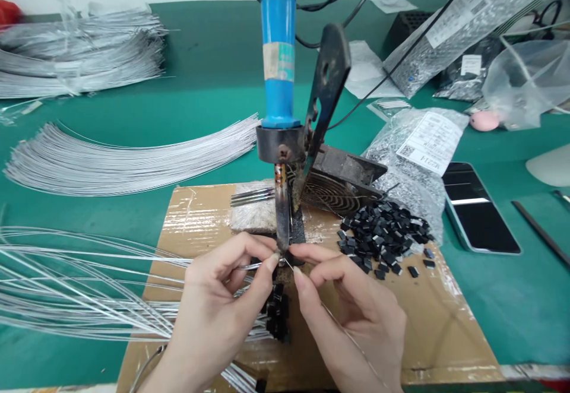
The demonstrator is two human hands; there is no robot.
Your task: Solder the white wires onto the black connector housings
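A blue-handled soldering iron (278,54) stands clamped upright in a dark metal stand (327,84), its tip pointing down at the cardboard sheet (445,322). My left hand (218,310) pinches a thin grey wire (89,280) and brings its end to the iron tip. My right hand (351,316) pinches a fine strand of solder wire (342,330), also at the tip. Both hands' fingertips meet just under the tip, where a small black part sits. A row of black parts (276,316) lies below, between my hands.
A heap of small black components (383,235) lies on the cardboard at right, beside a small fan (338,188). Bundles of grey wires (124,155) lie on the green table at left. A phone (478,206) and plastic bags of parts (427,143) are at right.
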